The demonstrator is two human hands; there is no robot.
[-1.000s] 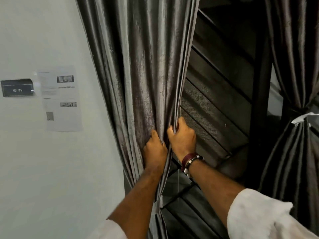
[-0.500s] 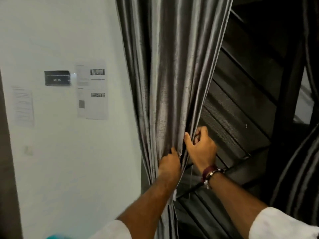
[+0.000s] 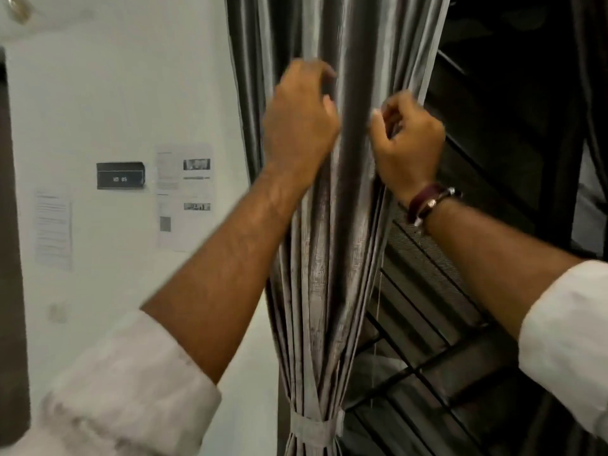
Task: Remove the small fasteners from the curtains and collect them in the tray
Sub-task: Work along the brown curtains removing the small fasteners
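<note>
Your left hand (image 3: pixel 301 126) and right hand (image 3: pixel 406 143) each grip folds of the hanging curtain (image 3: pixel 332 258). It looks soft and slippery, so pinch near the edge; no fastener shows.

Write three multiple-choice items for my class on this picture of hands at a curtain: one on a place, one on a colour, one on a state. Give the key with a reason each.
1. Where is the tie band on the grey curtain?
A. Above both hands
B. Low down, below both hands
C. On the wall

2. What colour is the strap on the right wrist?
A. Dark red
B. Green
C. Yellow

3. What is the right hand doing?
A. Hanging loose, away from the cloth
B. Lying flat on the wall
C. Gripping the curtain's edge with curled fingers

Key: 1 B, the band cinches the folds near the bottom of the picture. 2 A, the strap reads maroon beside a metal clasp. 3 C, its fingers curl round the edge fold, while the left hand grips folds beside it.
</note>
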